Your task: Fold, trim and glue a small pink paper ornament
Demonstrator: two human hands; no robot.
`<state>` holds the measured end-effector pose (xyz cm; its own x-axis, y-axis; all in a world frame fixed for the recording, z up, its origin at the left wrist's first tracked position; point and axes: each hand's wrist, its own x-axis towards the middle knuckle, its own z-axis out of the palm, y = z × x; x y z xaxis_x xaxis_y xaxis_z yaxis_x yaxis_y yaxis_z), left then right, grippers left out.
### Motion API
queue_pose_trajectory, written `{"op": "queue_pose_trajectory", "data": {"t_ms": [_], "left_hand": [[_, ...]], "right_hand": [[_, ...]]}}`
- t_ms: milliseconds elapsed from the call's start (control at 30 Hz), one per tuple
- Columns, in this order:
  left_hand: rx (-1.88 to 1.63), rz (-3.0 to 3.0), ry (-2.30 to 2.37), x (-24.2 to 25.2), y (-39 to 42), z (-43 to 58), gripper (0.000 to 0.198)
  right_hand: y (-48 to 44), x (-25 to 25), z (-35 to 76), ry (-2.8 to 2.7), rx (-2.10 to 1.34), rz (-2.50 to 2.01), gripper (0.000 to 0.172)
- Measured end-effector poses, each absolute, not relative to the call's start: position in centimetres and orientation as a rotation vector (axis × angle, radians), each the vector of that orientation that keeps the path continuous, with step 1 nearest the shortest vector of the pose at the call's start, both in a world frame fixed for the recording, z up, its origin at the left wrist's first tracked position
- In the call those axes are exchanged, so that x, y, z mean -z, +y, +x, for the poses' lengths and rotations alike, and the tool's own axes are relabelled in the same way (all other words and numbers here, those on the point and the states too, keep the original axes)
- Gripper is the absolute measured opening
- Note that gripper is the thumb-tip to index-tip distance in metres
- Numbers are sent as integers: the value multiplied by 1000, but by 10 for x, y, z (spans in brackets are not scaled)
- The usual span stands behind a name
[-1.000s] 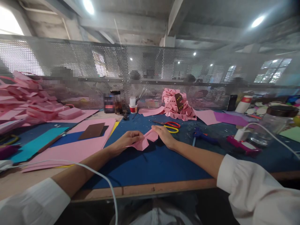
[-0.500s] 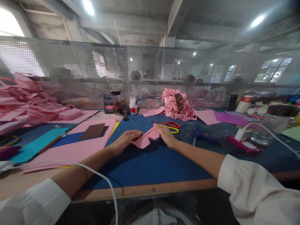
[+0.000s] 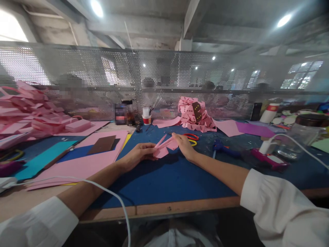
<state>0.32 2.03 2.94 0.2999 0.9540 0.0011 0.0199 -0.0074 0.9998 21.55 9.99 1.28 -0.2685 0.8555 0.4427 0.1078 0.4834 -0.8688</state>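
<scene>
Between my two hands, above the blue mat (image 3: 164, 185), is a pink paper piece (image 3: 162, 151) with folded flaps and a notched edge. My left hand (image 3: 144, 151) pinches its left end, fingers closed on it. At its upper right end, my right hand (image 3: 183, 145) grips the paper between thumb and fingers. Just behind my right hand lie scissors (image 3: 192, 137) with red and yellow handles. Farther back sits a heap of pink dotted paper pieces (image 3: 191, 115), one brown piece with yellow dots among them.
On the left are a large pink paper pile (image 3: 38, 113), a pink sheet (image 3: 84, 168), a brown piece (image 3: 102, 144) and a turquoise strip (image 3: 48, 157). A blue glue gun (image 3: 226, 149), a magenta tool (image 3: 269, 159) and a clear jar (image 3: 293, 137) stand right. A white cable (image 3: 113, 193) crosses my left forearm.
The pink paper has turned in my hands, and its flaps now stand apart. My left hand has shifted slightly right; my right hand has moved a little to the right.
</scene>
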Motion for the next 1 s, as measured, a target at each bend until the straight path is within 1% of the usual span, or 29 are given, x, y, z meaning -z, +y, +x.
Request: {"op": "queue_pose_trajectory", "data": {"t_ms": [133,233,500,733,1000], "left_hand": [[-944,1434,994,-26,21,2,34],[-933,1471,1018,-24,22,1,33],[-981,1524,1107,-26,22,1,31],[-940,1558,1113,-28,20,3,33],[-941,1589,1135,-27,19,5,35]], "right_hand": [[99,-13,215,-1725,-885,-797,43],[99,-14,215,-1736,-881,-773,42],[92,-16,214,-1737,-1040,-724,46],[89,-15,212,-1729,-1064,-741,40],[85,-16,210,-1772,-1079,-730,42]]}}
